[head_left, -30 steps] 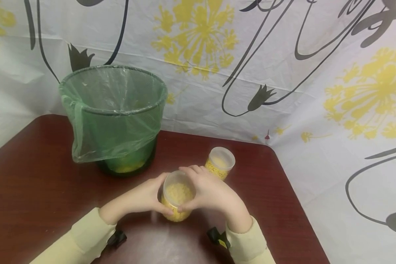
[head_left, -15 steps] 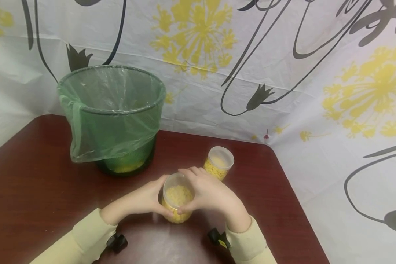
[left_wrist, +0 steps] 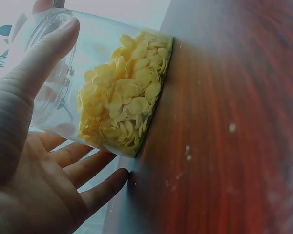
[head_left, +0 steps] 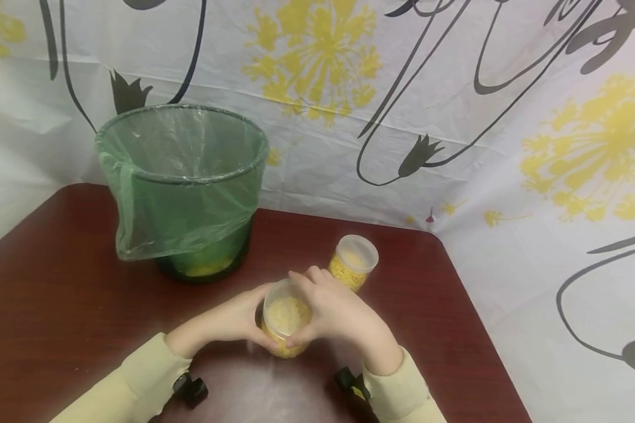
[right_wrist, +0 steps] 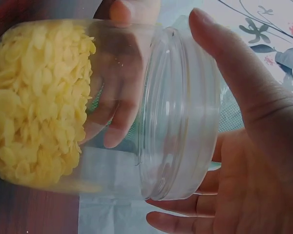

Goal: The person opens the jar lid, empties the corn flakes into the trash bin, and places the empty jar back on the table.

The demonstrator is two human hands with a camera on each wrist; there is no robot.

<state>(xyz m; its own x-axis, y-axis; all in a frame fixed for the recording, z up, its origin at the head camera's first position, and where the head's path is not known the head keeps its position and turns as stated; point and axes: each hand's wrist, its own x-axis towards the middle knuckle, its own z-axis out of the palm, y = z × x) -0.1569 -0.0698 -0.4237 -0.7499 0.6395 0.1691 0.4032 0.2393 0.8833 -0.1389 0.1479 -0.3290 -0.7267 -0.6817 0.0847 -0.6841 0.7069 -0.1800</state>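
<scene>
A clear plastic jar (head_left: 287,317) of small yellow flat pieces stands between both hands in the head view. My left hand (head_left: 238,317) grips the jar's body from the left, thumb along the near side; in the left wrist view its fingers (left_wrist: 95,168) curve behind and under the jar. From the right, my right hand (head_left: 338,311) holds the clear lid (right_wrist: 202,107) at the jar's top. There the thumb lies on the near edge and the fingers go round the far side. Yellow pieces fill roughly half the jar, whose base is right at the tabletop.
A second lidded jar (head_left: 353,261) of yellow pieces stands just beyond my right hand. At the back left is a green mesh bin (head_left: 206,202) with a translucent liner folded over its rim. Patterned white cloth (head_left: 317,170) hangs behind the dark red table (head_left: 63,294).
My right hand's fingers shift slightly round the lid, the knuckles a little higher. The left hand keeps its hold and the jar stays nearly in place.
</scene>
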